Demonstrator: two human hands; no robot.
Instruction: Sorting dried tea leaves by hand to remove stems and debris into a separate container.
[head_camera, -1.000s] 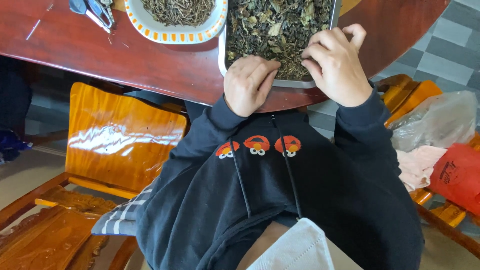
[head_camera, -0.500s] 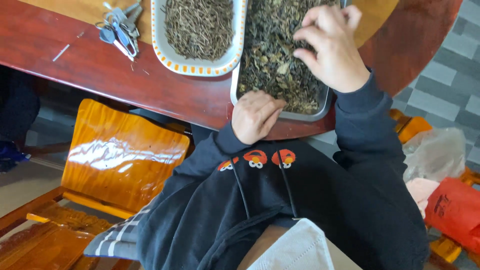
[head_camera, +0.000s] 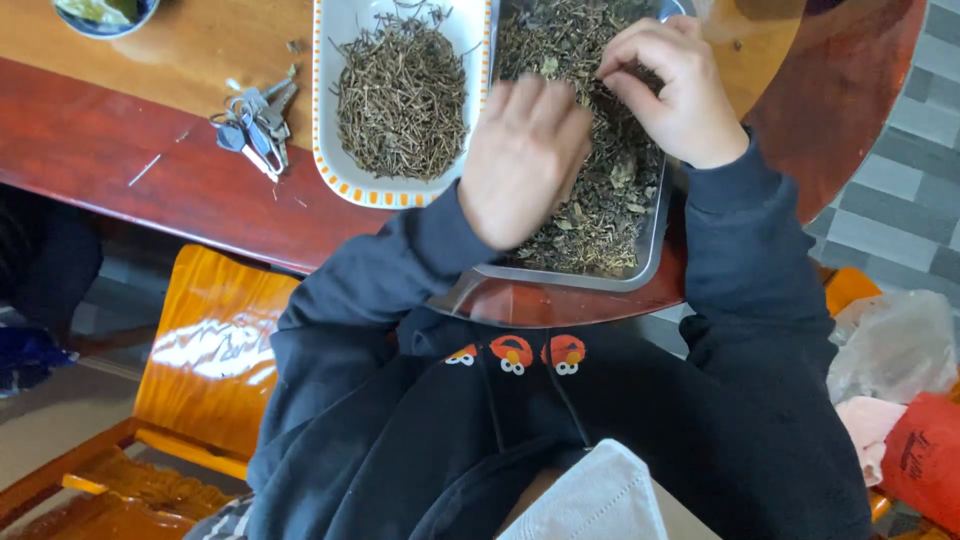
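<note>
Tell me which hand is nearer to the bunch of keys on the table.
Left. The left hand hovers over the metal tray of dried leaves, right of the keys beyond the white dish. The right hand is farther right, over the same tray.

Left hand (head_camera: 522, 160) motion-blurred, hides part of metal tray (head_camera: 655, 230); both trays' tops cut off by frame edge.
</note>
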